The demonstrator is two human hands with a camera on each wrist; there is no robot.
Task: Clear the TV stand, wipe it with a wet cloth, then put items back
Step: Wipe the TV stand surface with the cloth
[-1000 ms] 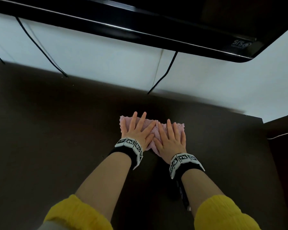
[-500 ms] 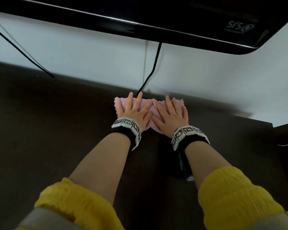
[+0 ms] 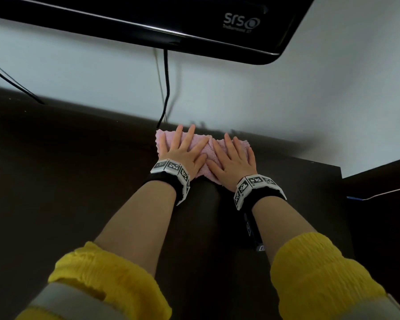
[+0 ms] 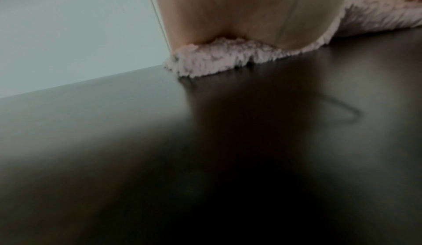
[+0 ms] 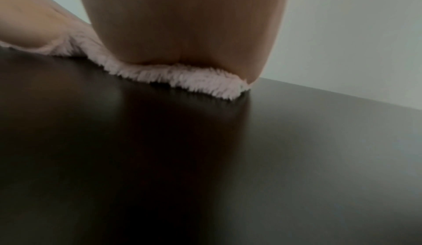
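Head view: both hands lie flat on a pink cloth [image 3: 206, 150] at the back edge of the dark TV stand [image 3: 79, 181], where the stand meets the pale wall [image 3: 286, 100]. The left hand [image 3: 183, 153] covers the left half of the cloth with fingers straight and spread; the right hand [image 3: 234, 158] covers the right half the same way, and the two hands touch near the thumbs. Neither hand grips anything: the palms and straight fingers press the cloth down. Each wrist carries a black band with white coded markers, and both yellow sleeves [image 3: 321, 273] are pushed up the forearms. A black cable [image 3: 166, 88] hangs down the wall and ends just behind the cloth's left corner. Above it runs the lower edge of a black television [image 3: 194, 19], with a logo near its right end.

Left wrist view: the heel of the left hand [image 4: 251, 11] rests on the fluffy cloth [image 4: 217, 56], whose fringe lies on the glossy stand top [image 4: 160, 140].

Right wrist view: the right hand [image 5: 182, 23] presses the cloth [image 5: 182, 79] against the stand [image 5: 319, 158]; part of the other hand shows at upper left.
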